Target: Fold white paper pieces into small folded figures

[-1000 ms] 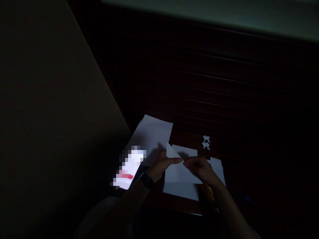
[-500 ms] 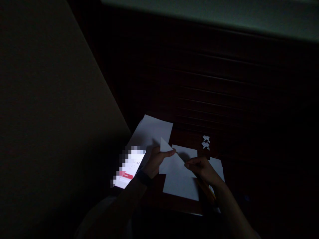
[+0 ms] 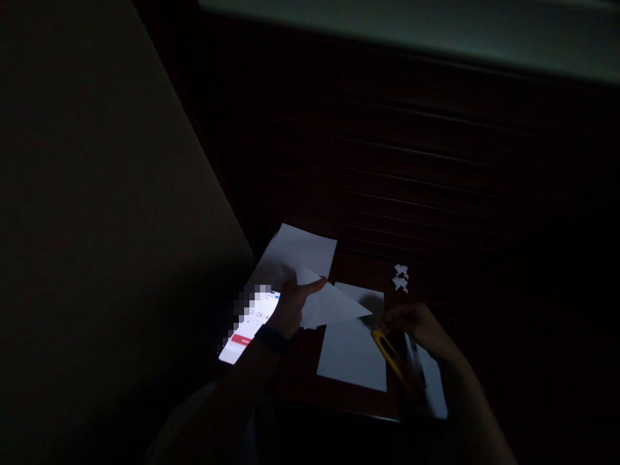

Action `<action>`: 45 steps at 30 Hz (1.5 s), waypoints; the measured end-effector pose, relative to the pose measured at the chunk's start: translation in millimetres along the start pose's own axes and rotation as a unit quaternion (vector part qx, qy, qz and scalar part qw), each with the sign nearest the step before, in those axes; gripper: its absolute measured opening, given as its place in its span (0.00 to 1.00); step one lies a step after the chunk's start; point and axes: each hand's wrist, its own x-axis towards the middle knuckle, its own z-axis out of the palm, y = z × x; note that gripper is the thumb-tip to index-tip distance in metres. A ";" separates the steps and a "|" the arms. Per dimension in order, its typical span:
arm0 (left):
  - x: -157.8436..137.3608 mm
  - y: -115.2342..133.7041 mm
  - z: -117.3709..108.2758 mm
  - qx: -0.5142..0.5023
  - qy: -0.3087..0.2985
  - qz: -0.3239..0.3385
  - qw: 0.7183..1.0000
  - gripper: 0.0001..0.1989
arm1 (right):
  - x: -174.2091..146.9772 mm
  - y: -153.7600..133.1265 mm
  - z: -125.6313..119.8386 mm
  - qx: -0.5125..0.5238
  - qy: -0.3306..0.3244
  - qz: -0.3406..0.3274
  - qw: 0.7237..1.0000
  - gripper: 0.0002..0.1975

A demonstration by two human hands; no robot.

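My left hand [image 3: 293,307] grips a white folded paper [image 3: 334,307], its index finger and thumb at the upper edge. The paper spreads as a triangle with its sharp tip toward the right. My right hand [image 3: 416,328] is apart from the paper, to the right of that tip. Its fingers are dim and loosely bent, with nothing visible between them. Just below it lies a yellow-handled tool, seemingly a utility knife [image 3: 390,356], slanting down to the right. A narrow greyish object [image 3: 414,361], whose kind is too dark to tell, lies beside the knife.
A lit phone [image 3: 252,323] lies left of my wrist. White sheets [image 3: 307,242] lie at the back, more paper [image 3: 351,361] in front and some [image 3: 434,381] at right. Small folded paper pieces [image 3: 400,278] sit at the back right. A pale wall [image 3: 121,226] bounds the left.
My right hand has let go of the paper's edge and moved right. The folded paper has turned from edge-on to show its broad face. The yellow tool is now more visible.
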 end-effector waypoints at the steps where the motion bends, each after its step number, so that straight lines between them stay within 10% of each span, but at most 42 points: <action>1: -0.4 -2.7 1.3 -0.004 -0.007 0.005 1.000 0.17 | 1.7 -0.9 1.9 -0.013 0.057 -0.017 0.998 0.14; 8: -13.1 -21.5 23.6 -0.024 -0.095 0.015 0.995 0.14 | 15.7 1.0 39.6 -0.039 0.075 -0.032 0.996 0.15; 16: -0.9 0.0 7.5 0.091 -0.105 0.072 0.988 0.12 | 12.9 18.4 8.3 -0.113 0.034 -0.031 0.993 0.10; 26: -4.3 -21.6 13.0 0.425 -0.256 0.170 0.852 0.06 | 14.5 16.4 21.7 -0.175 -0.014 -0.078 0.981 0.08; 45: -3.1 -5.3 6.7 0.425 -0.341 0.105 0.832 0.10 | 11.1 23.9 -5.8 -0.180 0.023 -0.061 0.981 0.09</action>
